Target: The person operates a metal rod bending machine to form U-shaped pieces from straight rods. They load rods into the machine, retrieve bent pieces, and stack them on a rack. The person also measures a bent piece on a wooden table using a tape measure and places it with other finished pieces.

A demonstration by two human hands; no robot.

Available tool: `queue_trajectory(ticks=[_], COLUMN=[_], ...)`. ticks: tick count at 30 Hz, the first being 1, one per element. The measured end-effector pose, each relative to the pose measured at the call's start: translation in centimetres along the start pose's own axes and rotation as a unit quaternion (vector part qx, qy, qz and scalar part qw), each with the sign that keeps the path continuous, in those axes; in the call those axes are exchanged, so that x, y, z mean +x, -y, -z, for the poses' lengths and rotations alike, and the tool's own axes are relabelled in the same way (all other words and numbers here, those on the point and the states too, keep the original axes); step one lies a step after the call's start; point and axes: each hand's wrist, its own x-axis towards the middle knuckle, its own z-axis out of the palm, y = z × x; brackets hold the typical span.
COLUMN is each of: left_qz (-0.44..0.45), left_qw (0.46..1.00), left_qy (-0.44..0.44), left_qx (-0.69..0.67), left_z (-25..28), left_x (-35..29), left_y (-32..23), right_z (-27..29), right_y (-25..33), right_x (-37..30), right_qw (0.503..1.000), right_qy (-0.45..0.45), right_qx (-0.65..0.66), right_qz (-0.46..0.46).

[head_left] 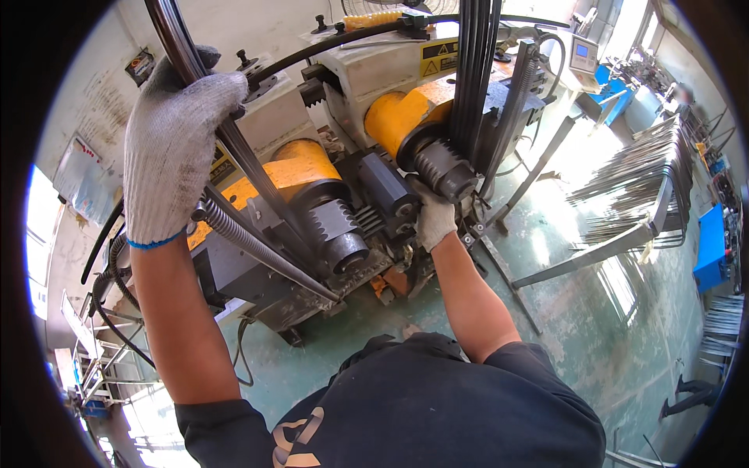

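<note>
My left hand [183, 132], in a white knitted glove with a blue cuff, is raised at the upper left. Its fingers wrap round a bundle of dark metal rods [253, 168] that slants down towards the machine. My right hand [433, 218], also gloved, reaches in beside a dark machine block [384, 187], its fingers mostly hidden behind the parts. On either side of the block sit two black notched cylinders, the left one [335, 234] and the right one [445, 168], below yellow machine housings [292, 168]. A second bundle of dark rods [472, 70] stands at the right cylinder.
A black hose [328, 48] arches across the machine's top. A ribbed spring [261, 253] runs down at the left. To the right, a rack [593, 253] carries many bent rods. A control box [583, 58] and blue equipment [711, 249] stand farther off. Another person's legs [690, 390] show at lower right.
</note>
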Motion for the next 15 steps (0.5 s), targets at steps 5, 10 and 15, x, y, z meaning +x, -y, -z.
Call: queue_trajectory(ticks=[5, 10, 15], left_qz=[0.021, 0.015, -0.064], left_qw=[1.000, 0.996, 0.988], left_qy=[0.004, 0.007, 0.016], left_qx=[-0.016, 0.092, 0.140], left_z=[-0.3, 0.7, 1.4], left_x=[0.3, 0.7, 2.0], left_y=[-0.3, -0.2, -0.5], right_z=[0.1, -1.9, -0.9], right_y=[-0.3, 2.7, 1.0], right_x=[0.3, -1.7, -1.2], right_qw=[1.000, 0.997, 0.983], right_qy=[-0.006, -0.011, -0.017], right_qx=[0.018, -0.023, -0.158], right_qz=[-0.004, -0.079, 0.096])
